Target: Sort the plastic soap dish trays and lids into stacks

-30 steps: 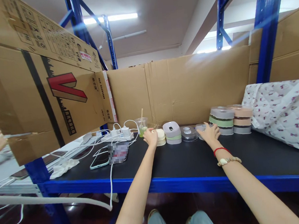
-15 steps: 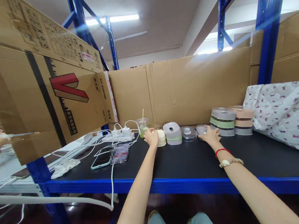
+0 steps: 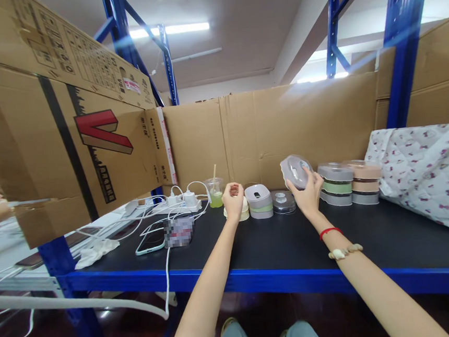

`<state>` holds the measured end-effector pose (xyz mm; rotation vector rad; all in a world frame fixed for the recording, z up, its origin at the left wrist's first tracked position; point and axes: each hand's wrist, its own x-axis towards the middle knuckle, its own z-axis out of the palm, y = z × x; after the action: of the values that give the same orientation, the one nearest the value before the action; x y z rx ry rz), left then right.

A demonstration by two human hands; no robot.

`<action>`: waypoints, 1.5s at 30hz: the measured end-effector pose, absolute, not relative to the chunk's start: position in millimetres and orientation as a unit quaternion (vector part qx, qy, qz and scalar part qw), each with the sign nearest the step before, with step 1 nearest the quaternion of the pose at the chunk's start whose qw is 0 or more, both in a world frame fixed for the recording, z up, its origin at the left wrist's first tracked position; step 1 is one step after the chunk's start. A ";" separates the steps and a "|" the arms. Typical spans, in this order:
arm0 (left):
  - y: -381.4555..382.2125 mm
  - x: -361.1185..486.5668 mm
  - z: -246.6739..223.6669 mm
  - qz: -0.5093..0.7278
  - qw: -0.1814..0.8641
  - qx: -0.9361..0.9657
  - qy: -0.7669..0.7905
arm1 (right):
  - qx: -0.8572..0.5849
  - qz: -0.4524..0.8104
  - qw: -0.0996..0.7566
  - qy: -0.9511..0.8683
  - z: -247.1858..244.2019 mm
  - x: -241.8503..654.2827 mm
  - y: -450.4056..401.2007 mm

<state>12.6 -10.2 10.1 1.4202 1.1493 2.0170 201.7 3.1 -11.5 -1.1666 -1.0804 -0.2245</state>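
Observation:
My right hand [image 3: 307, 190] grips a clear, greyish plastic lid [image 3: 294, 171] with a wavy rim, lifted off the shelf and tilted up. My left hand [image 3: 234, 200] is curled just over a short cream stack of containers [image 3: 244, 213], fingers bent in toward the thumb; whatever they may hold is hidden. Between the hands stand a lilac and green stack of containers [image 3: 260, 202], with a slot in its top, and another clear lid [image 3: 284, 201] lying flat.
Right of my right hand stand a grey and green stack [image 3: 335, 185] and a peach and grey stack [image 3: 365, 182]. A patterned cloth bundle [image 3: 425, 172] fills the right end. Leftward are a cup of green drink [image 3: 214, 193], a power strip [image 3: 188, 205], cables and a phone [image 3: 150, 241].
My right hand has picked the clear lid up from the shelf and tipped it upward. My left hand has risen slightly and its fingers have curled in above the cream stack.

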 end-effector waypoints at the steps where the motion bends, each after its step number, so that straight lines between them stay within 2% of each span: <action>1: -11.8 14.5 10.9 0.714 0.244 0.524 0.394 | -0.494 -0.111 0.703 -0.500 -12.2 197.4 4.3; 5: -16.3 19.2 13.7 0.633 0.395 0.562 0.356 | -0.419 -0.138 0.698 -0.563 -17.2 177.5 5.0; 8: -17.4 20.2 14.5 0.579 0.499 0.559 0.322 | -0.387 -0.135 0.659 -0.631 -21.4 165.3 1.5; 11: -18.7 21.4 14.6 0.545 0.553 0.541 0.323 | -0.371 -0.122 0.607 -0.692 -24.4 159.1 -2.0; 14: -20.6 22.7 15.2 0.541 0.552 0.535 0.342 | -0.365 -0.119 0.590 -0.711 -25.5 157.4 -3.3; 21: -20.7 22.9 16.9 0.559 0.527 0.529 0.361 | -0.353 -0.124 0.609 -0.699 -23.3 159.0 -2.4; 29: -16.6 23.8 11.4 0.603 0.518 0.497 0.348 | -0.377 -0.039 0.589 -0.714 -23.1 158.3 -4.2; 41: -14.2 25.8 10.0 0.598 0.555 0.477 0.327 | -0.371 0.022 0.575 -0.729 -20.9 156.6 -8.6; 45: -13.3 25.5 11.2 0.595 0.571 0.463 0.324 | -0.359 0.037 0.595 -0.718 -22.1 157.9 -6.3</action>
<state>25.5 -13.3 11.2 1.0859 0.7594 1.3969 157.9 -6.3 -22.1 -0.8335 -1.6672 0.0848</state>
